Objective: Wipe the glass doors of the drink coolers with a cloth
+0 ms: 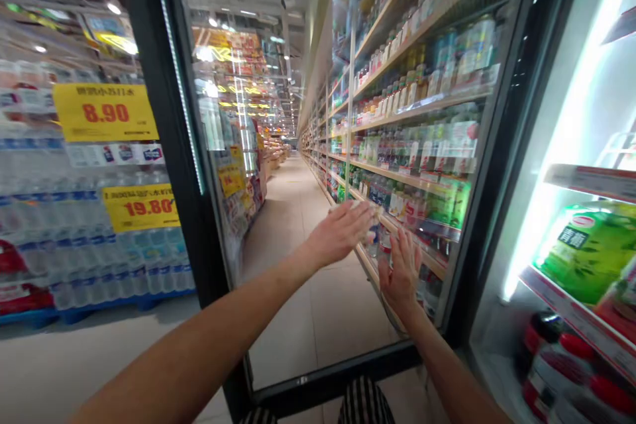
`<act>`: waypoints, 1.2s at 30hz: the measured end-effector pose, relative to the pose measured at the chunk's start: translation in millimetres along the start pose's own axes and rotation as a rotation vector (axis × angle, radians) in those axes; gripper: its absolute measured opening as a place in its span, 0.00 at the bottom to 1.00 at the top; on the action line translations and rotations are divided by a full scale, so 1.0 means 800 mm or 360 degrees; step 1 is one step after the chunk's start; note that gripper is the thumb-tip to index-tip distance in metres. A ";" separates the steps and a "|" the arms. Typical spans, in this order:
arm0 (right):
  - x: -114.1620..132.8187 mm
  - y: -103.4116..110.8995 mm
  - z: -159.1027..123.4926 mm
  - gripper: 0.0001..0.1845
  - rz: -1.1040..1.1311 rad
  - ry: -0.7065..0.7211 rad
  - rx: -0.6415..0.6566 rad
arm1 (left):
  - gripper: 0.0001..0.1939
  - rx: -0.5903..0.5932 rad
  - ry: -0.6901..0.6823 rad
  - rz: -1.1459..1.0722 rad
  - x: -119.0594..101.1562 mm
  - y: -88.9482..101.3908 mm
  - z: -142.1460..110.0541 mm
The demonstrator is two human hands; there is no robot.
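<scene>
A glass cooler door with a dark frame stands swung open in front of me. My left hand reaches to the middle of the pane, palm toward the glass and fingers stretched out. Just right of it and a little lower, my right hand is raised with its fingers straight and apart. Both hands are at the glass; whether every finger touches it I cannot tell. I see no object in either hand. Rows of bottles on shelves show in the pane behind the hands.
At the right is the lit cooler interior, with a green pouch on a shelf and red-capped jars below. Packed water bottles with a yellow price sign stand left. My striped-clad legs are near the door's bottom frame.
</scene>
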State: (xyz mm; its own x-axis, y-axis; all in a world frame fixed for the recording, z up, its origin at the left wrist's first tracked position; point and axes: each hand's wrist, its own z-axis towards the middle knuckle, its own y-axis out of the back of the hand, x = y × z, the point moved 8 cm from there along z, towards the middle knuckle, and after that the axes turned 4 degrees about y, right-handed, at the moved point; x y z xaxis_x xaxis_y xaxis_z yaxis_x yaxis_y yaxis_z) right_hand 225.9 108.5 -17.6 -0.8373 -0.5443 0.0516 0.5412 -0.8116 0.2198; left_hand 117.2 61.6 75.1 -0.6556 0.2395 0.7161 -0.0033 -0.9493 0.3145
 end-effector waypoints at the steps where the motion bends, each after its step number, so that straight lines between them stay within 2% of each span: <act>1: -0.006 0.001 0.001 0.32 0.0000 -0.0026 -0.0006 | 0.20 -0.0011 0.0092 0.0002 0.009 0.000 0.013; 3: -0.017 0.005 0.003 0.32 -0.0003 -0.0058 -0.0022 | 0.20 -0.0008 0.0167 -0.0004 0.012 -0.004 0.029; 4: -0.022 0.007 0.004 0.32 -0.0010 -0.0066 -0.0030 | 0.20 -0.0001 0.0125 -0.0017 0.004 -0.008 0.033; 7: -0.038 0.012 0.004 0.31 -0.0049 -0.0069 -0.0039 | 0.19 0.0018 -0.0201 -0.0078 -0.040 -0.021 0.030; 9: -0.050 0.016 0.004 0.31 -0.0078 -0.0085 -0.0041 | 0.19 0.0028 -0.0336 -0.0095 -0.057 -0.029 0.034; 11: -0.062 0.022 0.006 0.31 -0.0102 -0.0115 -0.0056 | 0.20 0.0012 -0.0264 -0.0081 -0.052 -0.033 0.054; 13: -0.073 0.029 0.011 0.30 -0.0119 -0.0150 -0.0080 | 0.20 -0.0010 -0.0086 -0.0068 -0.041 -0.036 0.079; 15: -0.085 0.035 0.016 0.30 -0.0136 -0.0182 -0.0095 | 0.20 -0.0002 -0.0031 -0.0096 -0.046 -0.042 0.093; 19: -0.112 0.046 0.026 0.29 -0.0185 -0.0207 -0.0097 | 0.18 0.0072 -0.0388 -0.0223 -0.093 -0.063 0.099; 21: -0.128 0.053 0.029 0.29 -0.0224 -0.0209 -0.0107 | 0.18 0.0060 -0.0417 -0.0235 -0.096 -0.069 0.117; 24: -0.149 0.067 0.036 0.29 -0.0288 -0.0203 -0.0135 | 0.20 -0.0030 -0.0134 -0.0189 -0.068 -0.071 0.170; 26: -0.159 0.075 0.041 0.28 -0.0329 -0.0192 -0.0148 | 0.20 -0.0062 -0.0002 -0.0178 -0.063 -0.075 0.196; 28: -0.168 0.082 0.046 0.28 -0.0371 -0.0185 -0.0165 | 0.20 -0.0047 -0.0095 -0.0231 -0.086 -0.087 0.203; 30: -0.175 0.089 0.052 0.27 -0.0403 -0.0167 -0.0177 | 0.19 0.0024 -0.0316 -0.0321 -0.125 -0.105 0.198; 32: -0.182 0.095 0.060 0.27 -0.0412 -0.0146 -0.0188 | 0.17 0.0099 -0.0468 -0.0384 -0.152 -0.122 0.199; 34: -0.188 0.102 0.069 0.27 -0.0405 -0.0136 -0.0208 | 0.17 0.0123 -0.0467 -0.0395 -0.154 -0.132 0.224; 36: -0.193 0.109 0.080 0.27 -0.0390 -0.0135 -0.0227 | 0.18 0.0093 -0.0378 -0.0382 -0.137 -0.133 0.265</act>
State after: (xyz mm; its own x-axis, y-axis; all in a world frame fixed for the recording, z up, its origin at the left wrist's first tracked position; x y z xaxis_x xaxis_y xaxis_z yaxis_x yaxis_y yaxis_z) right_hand 397.7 135.1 55.8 -0.9445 -0.3138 0.0968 0.3227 -0.9415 0.0969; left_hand 349.5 179.7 95.5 -0.4469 0.5020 0.7405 -0.0884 -0.8485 0.5218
